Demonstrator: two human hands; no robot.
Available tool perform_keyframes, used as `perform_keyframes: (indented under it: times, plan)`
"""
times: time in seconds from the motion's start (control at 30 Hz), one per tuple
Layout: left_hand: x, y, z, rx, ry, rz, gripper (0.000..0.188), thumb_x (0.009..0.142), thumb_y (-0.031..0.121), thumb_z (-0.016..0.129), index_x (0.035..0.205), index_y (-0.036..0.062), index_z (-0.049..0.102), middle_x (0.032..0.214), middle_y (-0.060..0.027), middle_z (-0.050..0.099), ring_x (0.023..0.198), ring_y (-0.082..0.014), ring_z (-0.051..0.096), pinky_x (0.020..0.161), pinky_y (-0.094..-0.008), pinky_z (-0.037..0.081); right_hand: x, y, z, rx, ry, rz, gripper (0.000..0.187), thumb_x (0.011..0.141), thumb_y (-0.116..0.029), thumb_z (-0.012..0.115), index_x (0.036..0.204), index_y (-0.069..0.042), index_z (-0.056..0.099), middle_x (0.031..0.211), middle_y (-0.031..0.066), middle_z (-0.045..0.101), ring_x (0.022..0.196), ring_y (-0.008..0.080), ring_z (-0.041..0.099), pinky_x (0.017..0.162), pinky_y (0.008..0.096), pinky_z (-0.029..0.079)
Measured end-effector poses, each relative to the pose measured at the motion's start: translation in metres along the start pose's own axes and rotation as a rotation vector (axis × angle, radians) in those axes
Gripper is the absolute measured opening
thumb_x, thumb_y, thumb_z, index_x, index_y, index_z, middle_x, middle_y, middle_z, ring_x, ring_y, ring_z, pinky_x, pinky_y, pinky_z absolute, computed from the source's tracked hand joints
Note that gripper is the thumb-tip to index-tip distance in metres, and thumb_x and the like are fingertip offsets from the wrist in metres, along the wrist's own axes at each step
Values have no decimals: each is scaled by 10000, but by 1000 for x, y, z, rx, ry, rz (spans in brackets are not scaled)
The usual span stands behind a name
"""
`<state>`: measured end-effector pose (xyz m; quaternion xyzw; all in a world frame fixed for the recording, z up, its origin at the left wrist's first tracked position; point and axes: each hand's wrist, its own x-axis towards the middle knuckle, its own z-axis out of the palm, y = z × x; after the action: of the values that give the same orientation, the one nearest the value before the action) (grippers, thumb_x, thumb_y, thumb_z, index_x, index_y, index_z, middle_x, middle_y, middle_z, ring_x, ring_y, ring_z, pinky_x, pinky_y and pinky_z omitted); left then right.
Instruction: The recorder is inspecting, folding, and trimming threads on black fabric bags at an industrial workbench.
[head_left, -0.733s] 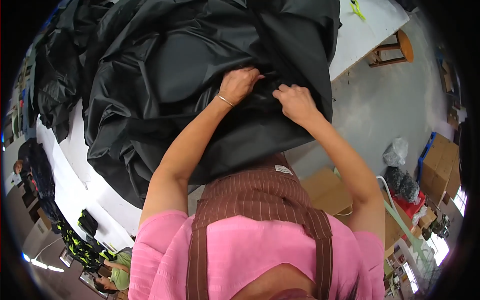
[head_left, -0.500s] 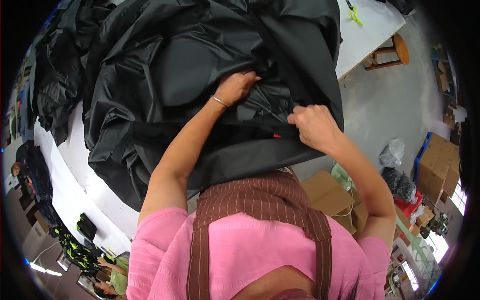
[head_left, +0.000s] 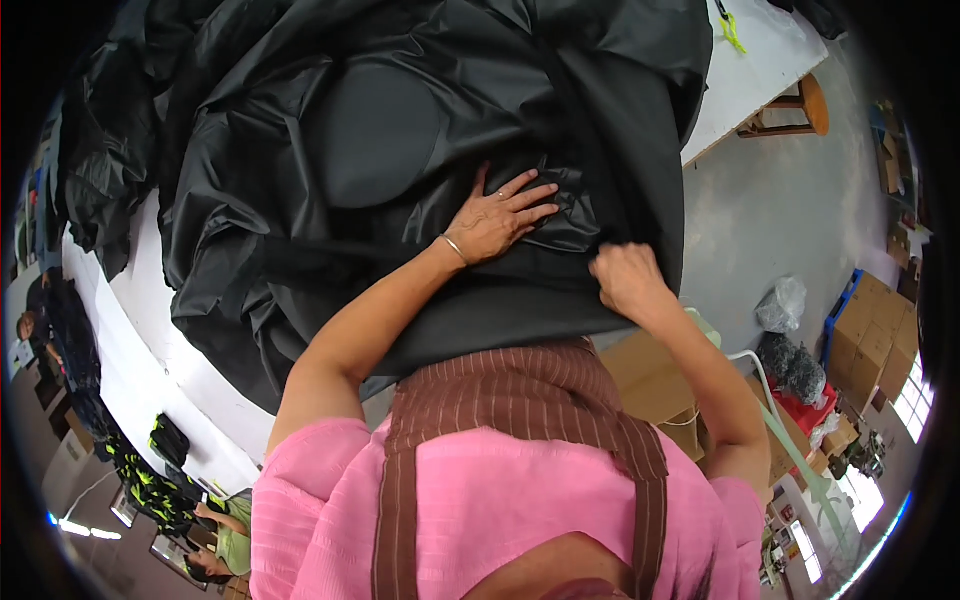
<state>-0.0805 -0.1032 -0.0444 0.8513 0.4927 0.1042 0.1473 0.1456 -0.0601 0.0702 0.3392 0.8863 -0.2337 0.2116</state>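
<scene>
"State the piece and its position, left to right."

"At the left, a white surface (head_left: pixel 170 345). Beside it the black cloth (head_left: pixel 240 145), heaped and creased, covers the near edge of the white table (head_left: pixel 765 80). The table's right edge shows beyond the cloth, with a yellow-green strip (head_left: pixel 732 35) lying near its far end."

"Condition of the hands?"

"Left hand (head_left: pixel 492 222): palm down on the cloth, fingers spread apart, their tips at a shiny panel (head_left: pixel 572 215). Right hand (head_left: pixel 632 280): fingers curled together near the cloth's right edge, apparently clamped on a fold of it."

"Step in hand?"

"Judged to be flattening and steadying: the left palm presses while the right hand controls the fold."

"What does the next move call for?"

"In my judgement, even pressure on the left and a firm grip on the right, so that the layers neither slip nor bunch."

"Limits of inspection?"

"Whether the white surface and the table are one is not established. The cloth runs out at the top of the view. Whether its smooth rounded patch (head_left: pixel 385 135) is a separate piece is unclear, black on black. Layers under the left palm are hidden. The right fingertips are tucked under; their exact hold is unconfirmed."
</scene>
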Motion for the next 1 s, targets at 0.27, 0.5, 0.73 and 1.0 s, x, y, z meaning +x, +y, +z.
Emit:
perform_keyframes:
  times: [0.27,0.5,0.73,1.0]
  plan:
    - [4,-4,-4,-45,-176,-70,784,799,404,673,1472,265,294,1564,112,163,1442,-165,167,1060,-688,175,11,18,-16,779,124,39,242,757,-93,706,985,-18,678,907,137,661,893,261,643,819,337,483]
    - [5,-3,-10,-101,-199,-132,941,717,355,754,1490,220,234,1566,72,170,1440,-179,177,1082,-663,178,64,-23,-16,1394,398,63,280,760,-139,758,955,0,613,912,47,643,895,137,588,813,266,464]
    - [9,-7,-9,-266,-151,-173,1069,640,240,822,1502,181,193,1570,5,186,1439,-216,201,1101,-640,145,76,-19,61,619,558,-122,232,709,-24,733,879,-3,577,1033,149,528,924,366,582,787,418,495]
    - [9,-7,-6,-318,-118,-166,1050,666,260,810,1504,172,185,1573,13,175,1444,-216,183,1120,-625,114,84,-33,53,413,607,169,171,710,31,671,865,26,599,1050,182,534,934,376,587,782,419,501]
